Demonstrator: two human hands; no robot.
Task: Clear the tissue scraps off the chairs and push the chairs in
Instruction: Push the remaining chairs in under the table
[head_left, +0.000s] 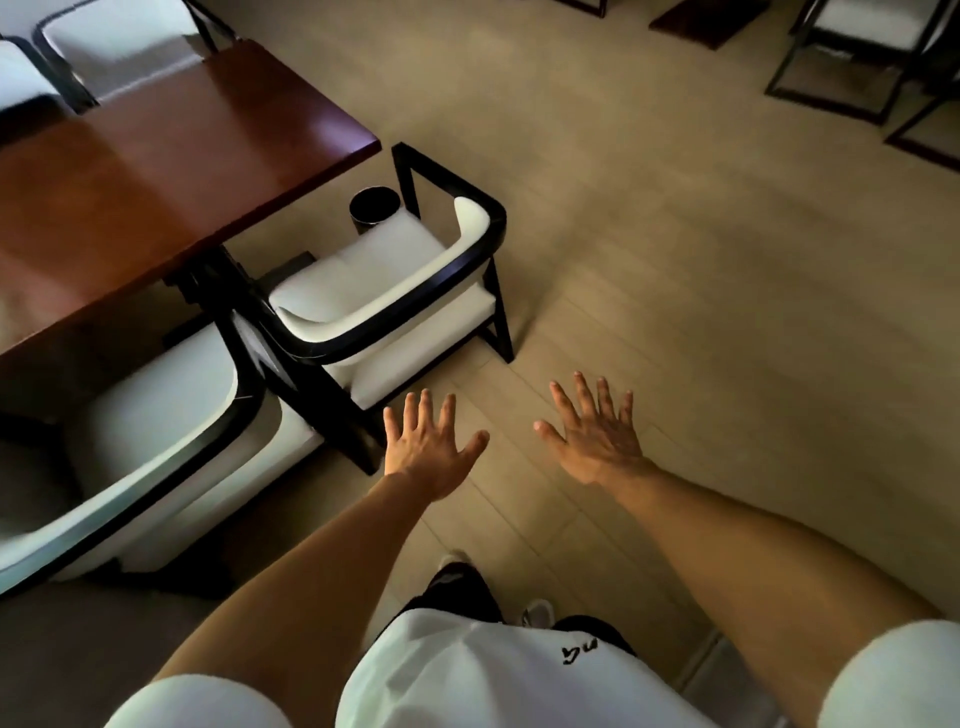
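Observation:
A white-cushioned chair with a black frame (363, 275) stands at the corner of the brown table (156, 156), its seat bare. A second chair of the same kind (156, 415) stands to its left, partly under the table edge, and its seat is bare too. I see no tissue scraps. My left hand (428, 447) hovers with fingers spread just behind the first chair's back. My right hand (597, 436) is spread over the floor further right, holding nothing.
A black round bin (374, 208) stands on the floor beside the table corner, behind the first chair. More white chairs (119, 41) sit across the table. Dark-framed chairs (852, 52) stand at the top right. My feet (457, 571) are on the tan floor.

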